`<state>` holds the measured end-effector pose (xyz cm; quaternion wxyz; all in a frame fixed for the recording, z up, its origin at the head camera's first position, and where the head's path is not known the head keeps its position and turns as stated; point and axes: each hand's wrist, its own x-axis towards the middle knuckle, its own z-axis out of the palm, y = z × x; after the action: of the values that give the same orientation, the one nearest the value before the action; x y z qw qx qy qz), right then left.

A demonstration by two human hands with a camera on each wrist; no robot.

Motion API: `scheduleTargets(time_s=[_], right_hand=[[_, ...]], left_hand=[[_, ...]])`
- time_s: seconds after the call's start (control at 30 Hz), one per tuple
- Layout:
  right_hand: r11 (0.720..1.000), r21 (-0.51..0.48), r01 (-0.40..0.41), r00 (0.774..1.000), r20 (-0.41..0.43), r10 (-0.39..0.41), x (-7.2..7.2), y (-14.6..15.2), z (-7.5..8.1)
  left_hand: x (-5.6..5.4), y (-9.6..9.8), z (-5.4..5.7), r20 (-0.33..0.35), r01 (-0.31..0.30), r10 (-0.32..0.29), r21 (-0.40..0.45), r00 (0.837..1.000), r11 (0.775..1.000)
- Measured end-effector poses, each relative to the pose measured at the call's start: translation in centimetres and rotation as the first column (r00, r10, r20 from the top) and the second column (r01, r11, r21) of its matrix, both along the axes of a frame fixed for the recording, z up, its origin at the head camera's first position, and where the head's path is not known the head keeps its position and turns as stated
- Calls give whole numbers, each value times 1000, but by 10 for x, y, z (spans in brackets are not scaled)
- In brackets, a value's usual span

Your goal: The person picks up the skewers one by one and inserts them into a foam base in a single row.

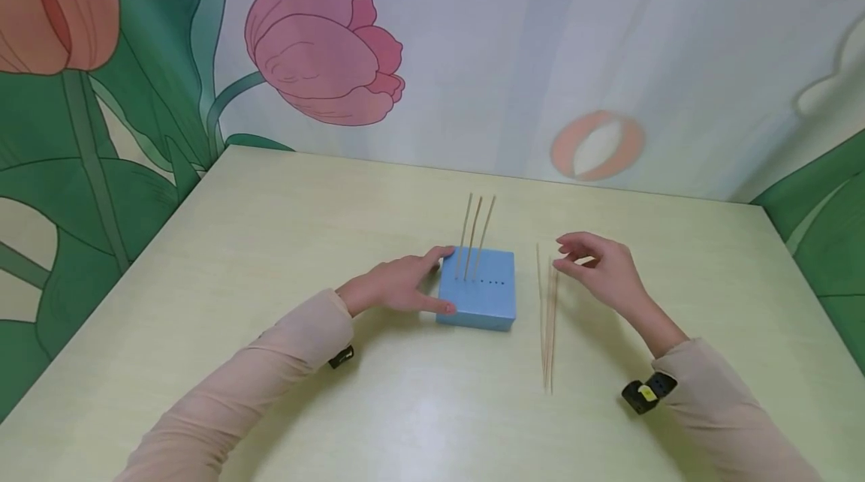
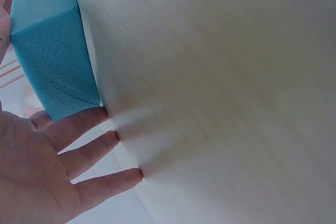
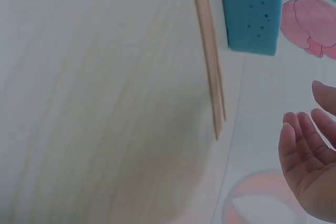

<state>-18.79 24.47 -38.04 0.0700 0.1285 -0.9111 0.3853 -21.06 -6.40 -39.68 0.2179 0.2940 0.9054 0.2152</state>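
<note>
A blue foam block [image 1: 483, 302] sits on the table with a row of small holes in its top. Three thin wooden sticks [image 1: 479, 230] stand upright in its left part. My left hand [image 1: 399, 285] holds the block at its left side, thumb at the front and index finger at the back corner; in the left wrist view its other fingers [image 2: 89, 153] touch the table. Several loose sticks [image 1: 549, 332] lie right of the block. Over their far ends is my right hand [image 1: 601, 264], fingers loosely bent, thumb apart from the fingertips [image 3: 289, 129], holding nothing.
The pale wooden table [image 1: 284, 204] stretches out on both sides of the block. A curtain [image 1: 473, 54] printed with flowers hangs along its far edge. Each wrist carries a dark strapped device, such as the right wrist camera [image 1: 642, 394].
</note>
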Motion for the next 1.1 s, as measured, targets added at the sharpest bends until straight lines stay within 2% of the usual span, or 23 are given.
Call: scheduleTargets(time_s=[0.17,0.37,0.57,0.73,0.97,1.1], right_hand=[[1000,13,-4,1000,17,4,-4,13,-7],[995,82,-62,990,134,51,-8,26,-14],[963,222,-152,972,208,106,-14,31,-24],[937,314,-154,974,211,89,-14,31,-31],[916,356,-182,954,291,77,-10,31,-37],[906,375,-196,949,304,80,-8,31,-38]], left_hand=[[0,0,0,-1,1,-1,-6,1000,1000],[1,0,1,5,0,0,-8,1000,1000],[0,0,1,4,-2,2,-15,1000,1000],[0,0,1,3,-7,7,-16,1000,1000],[0,0,1,5,-3,3,-12,1000,1000],[0,-1,1,2,2,-2,-4,1000,1000]])
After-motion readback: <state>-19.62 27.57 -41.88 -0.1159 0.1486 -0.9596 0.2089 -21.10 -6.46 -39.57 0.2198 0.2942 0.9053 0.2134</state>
